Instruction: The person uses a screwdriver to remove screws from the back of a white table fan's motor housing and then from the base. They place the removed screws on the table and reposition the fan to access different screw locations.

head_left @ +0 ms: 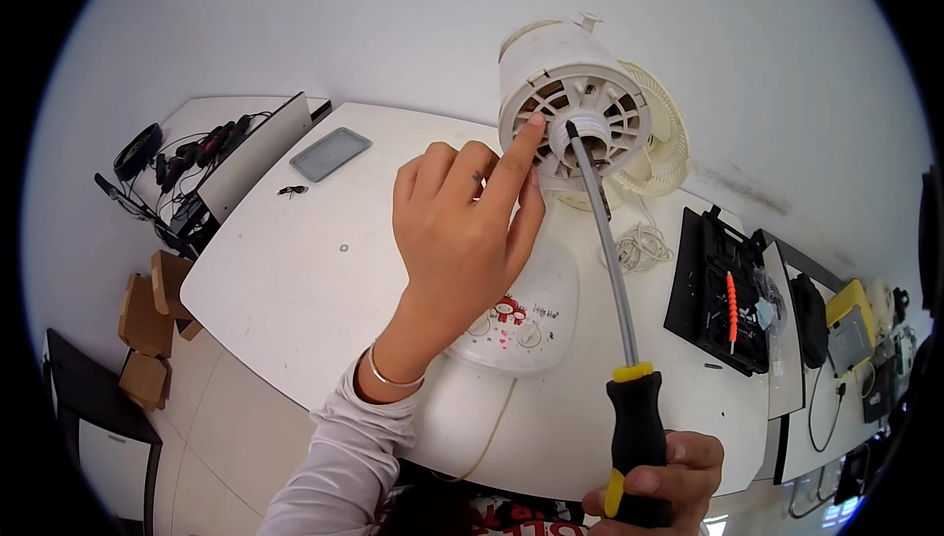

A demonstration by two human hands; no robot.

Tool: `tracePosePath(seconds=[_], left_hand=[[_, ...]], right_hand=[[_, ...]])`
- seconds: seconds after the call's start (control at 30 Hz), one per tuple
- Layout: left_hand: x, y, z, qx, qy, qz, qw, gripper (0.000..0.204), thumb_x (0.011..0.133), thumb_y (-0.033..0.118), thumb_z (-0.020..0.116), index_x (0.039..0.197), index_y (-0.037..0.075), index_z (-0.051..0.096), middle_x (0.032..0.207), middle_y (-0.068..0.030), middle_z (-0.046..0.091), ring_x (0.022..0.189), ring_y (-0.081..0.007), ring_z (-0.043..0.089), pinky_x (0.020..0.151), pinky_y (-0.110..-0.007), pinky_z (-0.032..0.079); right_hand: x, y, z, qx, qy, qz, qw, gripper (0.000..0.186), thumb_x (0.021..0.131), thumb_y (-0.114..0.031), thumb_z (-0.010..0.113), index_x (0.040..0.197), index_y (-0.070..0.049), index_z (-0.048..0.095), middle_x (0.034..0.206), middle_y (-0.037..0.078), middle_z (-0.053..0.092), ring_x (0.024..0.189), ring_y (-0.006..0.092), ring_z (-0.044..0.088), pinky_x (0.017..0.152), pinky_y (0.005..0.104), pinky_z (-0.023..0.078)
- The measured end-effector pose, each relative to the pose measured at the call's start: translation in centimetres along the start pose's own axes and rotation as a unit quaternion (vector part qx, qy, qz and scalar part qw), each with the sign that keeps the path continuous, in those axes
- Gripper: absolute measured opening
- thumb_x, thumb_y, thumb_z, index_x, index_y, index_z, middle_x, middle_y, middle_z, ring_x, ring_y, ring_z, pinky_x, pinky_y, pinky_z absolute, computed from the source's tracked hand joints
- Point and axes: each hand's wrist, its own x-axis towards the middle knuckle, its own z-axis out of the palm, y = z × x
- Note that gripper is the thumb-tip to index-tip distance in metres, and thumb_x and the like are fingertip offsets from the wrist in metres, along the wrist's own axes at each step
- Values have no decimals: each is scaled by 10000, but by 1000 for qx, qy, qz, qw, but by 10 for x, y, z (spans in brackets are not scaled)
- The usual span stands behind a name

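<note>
In my right hand (678, 482) is a long screwdriver (612, 251), held by its black and yellow handle. Its tip reaches the hub at the centre of a fan's white motor housing (560, 54), whose round slotted face points toward me. My left hand (462, 211) has its index finger stretched to the slots beside the hub. Its thumb sits apart below, and nothing shows between them. Under that hand lies the fan's white base (536, 315) with printed cartoon figures and two knobs. Behind the housing, a cream round fan part (659, 133) is partly hidden.
A grey tray (331, 153) and a small black cable (292, 190) lie on the white table (256, 280). A coiled white cord (641, 247) is right of the base. Farther right, an open black tool case (718, 290) holds an orange-shafted tool (731, 310). Cardboard boxes (147, 315) stand at left.
</note>
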Motion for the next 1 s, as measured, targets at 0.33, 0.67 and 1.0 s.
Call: tracePosePath(seconds=[0.33, 0.67, 1.0], left_hand=[[1, 3, -1, 13, 3, 0, 1000, 296, 698, 49, 638, 984, 110, 682, 623, 29, 442, 583, -131, 380, 597, -278, 284], [-3, -1, -2, 27, -9, -23, 999, 311, 679, 107, 653, 989, 101, 678, 652, 18, 433, 621, -153, 400, 646, -306, 323], [-3, -2, -1, 38, 1, -21, 999, 284, 693, 97, 643, 975, 117, 681, 647, 30, 439, 624, -143, 401, 658, -303, 303]], right_hand=[[0, -1, -13, 3, -12, -1, 1000, 226, 755, -147, 620, 887, -219, 451, 930, -83, 583, 925, 285, 622, 851, 450, 448], [-2, 10, -7, -8, 12, -39, 999, 271, 743, -140, 657, 888, -223, 443, 925, -95, 580, 906, 276, 623, 846, 440, 461], [2, 4, -8, -9, 0, -7, 1000, 237, 760, -147, 633, 881, -225, 445, 935, -92, 580, 907, 283, 623, 838, 438, 463]])
